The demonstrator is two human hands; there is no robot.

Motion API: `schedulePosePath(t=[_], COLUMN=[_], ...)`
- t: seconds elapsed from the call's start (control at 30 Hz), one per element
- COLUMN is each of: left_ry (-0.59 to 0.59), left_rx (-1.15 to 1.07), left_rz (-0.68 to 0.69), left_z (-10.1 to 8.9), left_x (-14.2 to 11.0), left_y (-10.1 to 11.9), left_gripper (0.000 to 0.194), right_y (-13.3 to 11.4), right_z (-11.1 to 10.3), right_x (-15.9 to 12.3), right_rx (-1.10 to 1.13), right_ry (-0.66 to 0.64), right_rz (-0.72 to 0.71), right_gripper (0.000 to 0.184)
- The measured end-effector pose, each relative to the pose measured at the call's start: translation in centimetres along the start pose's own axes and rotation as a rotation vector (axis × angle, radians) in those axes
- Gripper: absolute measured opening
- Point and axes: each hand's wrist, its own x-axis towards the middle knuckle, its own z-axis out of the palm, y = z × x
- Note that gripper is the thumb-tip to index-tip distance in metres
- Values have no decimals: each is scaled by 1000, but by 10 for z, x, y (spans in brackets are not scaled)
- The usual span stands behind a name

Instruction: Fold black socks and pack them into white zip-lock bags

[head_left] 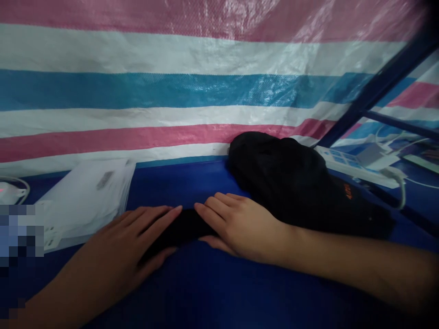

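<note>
Head view: your left hand (137, 242) and right hand (236, 226) lie flat, grip wide, on a small dark folded cloth (181, 228) between them on the blue bench (219, 292) — press evenly, fingertips together. A black bundle (291, 183) sits behind; striped tarp (171, 91) backs the bench — white packets (85, 196) left.

Both hands down flat on the blue bench (212, 292), small dark folded cloth (181, 230) between them

Left hand (133, 242) sits left of the cloth, right hand (240, 228) on its right end. Black fabric pile (295, 183) lies behind the right hand, white power strip (356, 164) further right. Clear plastic-wrapped packets (85, 196) sit far left, with the striped woven tarp (171, 91) behind everything.
</note>
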Motion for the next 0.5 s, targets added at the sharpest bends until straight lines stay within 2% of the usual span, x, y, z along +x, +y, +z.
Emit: schedulePosePath(t=[0.07, 0.17, 0.27, 0.33, 0.43, 0.5], left_ry=[-12, -64, -158, -182, -136, -37], left_rx=[14, -68, -285, -415, -576, -597], left_rz=[-36, -94, -148, -196, -349, -459], left_z=[-2, -4, -6, -10, -21, -31], left_x=[-3, -9, -13, -16, -19, -20], left_y=[-12, -23, -19, -15, -22, -39], left_gripper=[65, 54, 42, 46, 52, 51], right_y=[4, 7, 7, 8, 12, 17], right_z=[-3, -4, -2, -1, -1, -2], right_x=[1, 0, -4, -6, -8, -8], right_rx=[47, 63, -16, -35, 42, 205], right_ry=[-26, -12, 87, 109, 63, 67], right_rz=[20, 32, -34, -105, -124, -23], right_gripper=[53, 54, 68, 70, 62, 51])
